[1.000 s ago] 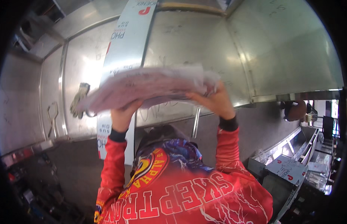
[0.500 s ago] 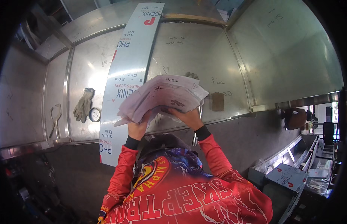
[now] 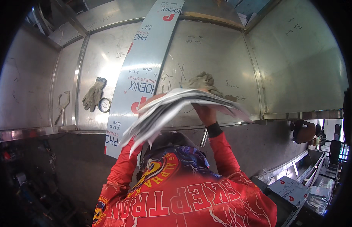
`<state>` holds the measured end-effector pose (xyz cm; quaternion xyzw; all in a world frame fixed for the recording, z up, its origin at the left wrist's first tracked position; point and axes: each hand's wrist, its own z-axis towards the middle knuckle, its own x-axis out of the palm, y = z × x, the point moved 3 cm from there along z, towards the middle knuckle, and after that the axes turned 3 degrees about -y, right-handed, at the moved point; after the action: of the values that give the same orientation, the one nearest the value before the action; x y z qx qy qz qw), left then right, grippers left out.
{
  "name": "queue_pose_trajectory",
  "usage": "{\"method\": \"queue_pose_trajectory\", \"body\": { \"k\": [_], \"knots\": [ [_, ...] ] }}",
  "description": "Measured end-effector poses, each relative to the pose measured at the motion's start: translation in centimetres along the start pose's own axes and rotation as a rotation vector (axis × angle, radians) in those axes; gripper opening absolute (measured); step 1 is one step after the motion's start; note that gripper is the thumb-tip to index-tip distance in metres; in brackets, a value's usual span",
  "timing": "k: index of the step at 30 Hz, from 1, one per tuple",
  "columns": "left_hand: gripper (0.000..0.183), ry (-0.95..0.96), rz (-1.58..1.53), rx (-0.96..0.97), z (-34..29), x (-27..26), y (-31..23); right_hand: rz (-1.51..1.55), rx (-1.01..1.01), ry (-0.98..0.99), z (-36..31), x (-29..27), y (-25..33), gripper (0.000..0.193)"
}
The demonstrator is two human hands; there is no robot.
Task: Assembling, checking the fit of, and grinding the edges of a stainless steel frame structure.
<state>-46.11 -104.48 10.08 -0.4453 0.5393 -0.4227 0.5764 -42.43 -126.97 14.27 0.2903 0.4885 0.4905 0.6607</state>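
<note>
A thick stack of loose paper sheets [image 3: 183,99] bows over the near side of the metal table, its edges fanned and drooping. My right hand [image 3: 205,114] grips it from below, with the fingertips hidden under the sheets. My left hand [image 3: 148,100] shows only in part, blurred, at the stack's far left edge; the paper covers its wrist. Beneath the stack's left part lies a long stainless steel strip [image 3: 136,68] in printed film. Just beyond the paper rests a grey work glove [image 3: 202,80], and a brown block [image 3: 231,98] is partly covered.
Left of the strip lie another work glove [image 3: 94,94], a roll of tape [image 3: 104,104] and a pair of locking pliers [image 3: 62,108]. Raised metal ribs cross the table [image 3: 221,49]. At the lower right stands a cart or bench with film-covered sheet metal [image 3: 289,189].
The stack has flipped from showing written faces to showing its layered edges, and now spreads farther right. My left hand has moved to its far edge. The grey glove beyond has come into view.
</note>
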Motion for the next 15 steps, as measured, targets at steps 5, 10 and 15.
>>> {"method": "queue_pose_trajectory", "body": {
  "k": [5,10,15],
  "knots": [
    [0.030,-0.012,0.250,0.225,-0.7,0.9,5.5,0.121,0.395,-0.126,-4.0,3.6,-5.9,0.028],
    [0.035,0.072,0.085,-0.101,0.5,0.4,2.3,0.282,0.687,0.132,-2.5,0.6,-5.9,0.035],
    [0.044,0.149,-0.295,-0.560,-1.1,0.7,5.2,0.424,0.897,0.287,-5.3,-0.2,-7.1,0.037]
  ]
}}
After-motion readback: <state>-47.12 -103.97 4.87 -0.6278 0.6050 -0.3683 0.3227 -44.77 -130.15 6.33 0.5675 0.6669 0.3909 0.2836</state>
